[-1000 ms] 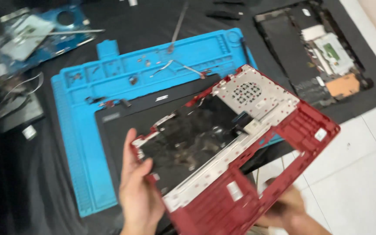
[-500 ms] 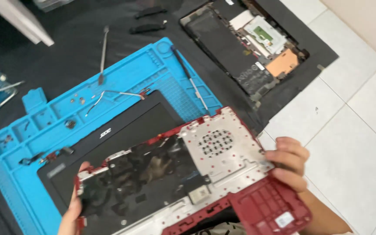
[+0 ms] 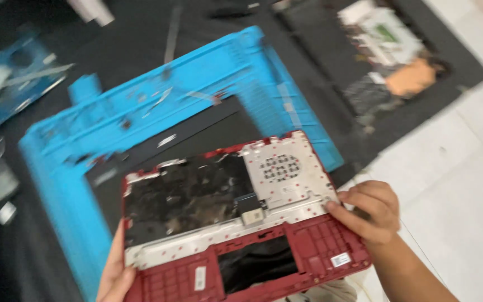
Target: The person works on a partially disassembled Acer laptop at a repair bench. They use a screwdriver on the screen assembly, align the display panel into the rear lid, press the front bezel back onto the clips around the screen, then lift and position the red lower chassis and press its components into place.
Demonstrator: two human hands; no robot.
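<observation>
I hold a red laptop palmrest shell (image 3: 320,251) inside-up, with a black sheet and a silver metal plate (image 3: 280,173) on its underside. My left hand (image 3: 115,271) grips its lower left edge. My right hand (image 3: 367,210) pinches its right edge, fingers on the silver plate. The shell hovers over a black laptop panel (image 3: 197,134) that lies on a blue repair mat (image 3: 213,84).
An opened black laptop base (image 3: 398,67) with boards and an orange part lies on a dark sheet at the upper right. Thin metal tools (image 3: 171,33) rest near the mat's far edge. More blue parts (image 3: 12,89) sit at the left. White floor tiles (image 3: 465,184) lie at the right.
The red shell has swung level and closer to me. My right hand now holds its right edge rather than the lower corner. The view has shifted and blurred.
</observation>
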